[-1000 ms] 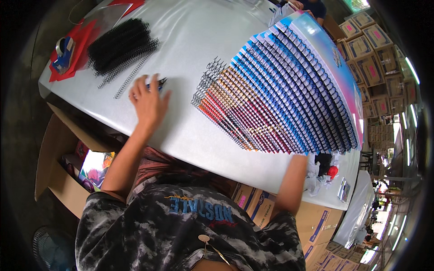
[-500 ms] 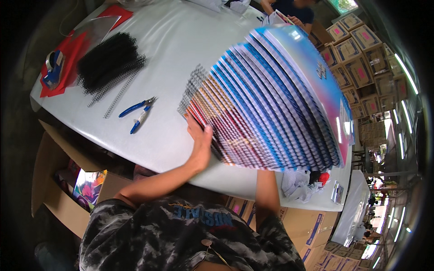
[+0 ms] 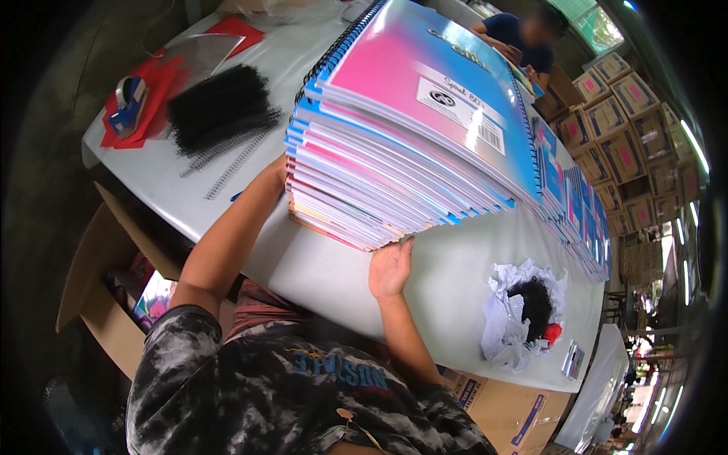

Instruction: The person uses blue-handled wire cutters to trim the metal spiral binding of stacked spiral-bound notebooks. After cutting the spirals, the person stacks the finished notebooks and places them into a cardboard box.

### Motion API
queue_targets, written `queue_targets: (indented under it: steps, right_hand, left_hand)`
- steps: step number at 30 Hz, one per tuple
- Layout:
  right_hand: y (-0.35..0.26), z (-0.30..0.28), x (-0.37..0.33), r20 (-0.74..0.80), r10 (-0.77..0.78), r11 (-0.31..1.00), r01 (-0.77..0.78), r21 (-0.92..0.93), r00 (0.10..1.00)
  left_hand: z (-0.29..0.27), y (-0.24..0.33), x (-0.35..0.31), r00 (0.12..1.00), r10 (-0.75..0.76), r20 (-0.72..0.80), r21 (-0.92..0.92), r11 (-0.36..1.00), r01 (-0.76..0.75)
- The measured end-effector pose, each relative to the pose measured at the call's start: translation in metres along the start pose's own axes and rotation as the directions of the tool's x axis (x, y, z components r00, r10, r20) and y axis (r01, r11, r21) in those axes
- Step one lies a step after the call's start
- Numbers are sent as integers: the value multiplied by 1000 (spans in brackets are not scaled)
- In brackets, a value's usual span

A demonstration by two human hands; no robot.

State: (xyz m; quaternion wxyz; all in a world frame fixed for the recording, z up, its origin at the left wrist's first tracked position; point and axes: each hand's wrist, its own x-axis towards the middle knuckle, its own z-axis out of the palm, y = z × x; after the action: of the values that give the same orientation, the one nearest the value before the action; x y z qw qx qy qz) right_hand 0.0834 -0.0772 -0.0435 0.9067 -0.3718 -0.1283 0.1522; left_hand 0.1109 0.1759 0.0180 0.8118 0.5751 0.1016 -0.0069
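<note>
A tall stack of spiral notebooks (image 3: 425, 98) with pink and blue covers is between my hands above the white table. Black coil bindings run along both side edges at its top. My left hand (image 3: 280, 174) is against the left side of the stack, its fingers hidden behind the notebooks. At the lower near corner, my right hand (image 3: 390, 267) supports the page edges with its palm, thumb raised; its other fingers are mostly hidden by the stack. Beyond my left forearm lies a pile of black spiral coils (image 3: 216, 110). Only a blue handle tip (image 3: 236, 196) of the pliers shows beside that forearm.
A blue tape dispenser (image 3: 127, 108) rests on red sheets (image 3: 163, 80) at the left. Crumpled white paper (image 3: 504, 318) with a black bundle is at the right. More notebooks (image 3: 580, 205) stand behind it. An open carton (image 3: 114, 318) is below left. A co-worker (image 3: 523, 42) is across the table.
The stack has turned from its fanned coil edges to its page edges facing me. My left hand moved up and left along it; my right hand came into view at the bottom.
</note>
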Motion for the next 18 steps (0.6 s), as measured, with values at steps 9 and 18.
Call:
queue_targets:
  steps: [9, 18]
  right_hand:
    - [-183, 59, 56, 276, 294, 929, -342, 142, 915]
    - [-223, 92, 94, 387, 335, 915, -395, 85, 859]
  left_hand:
    - [39, 151, -75, 849, 522, -79, 504, 756, -418]
    - [87, 177, -82, 933, 356, 49, 692, 662, -289]
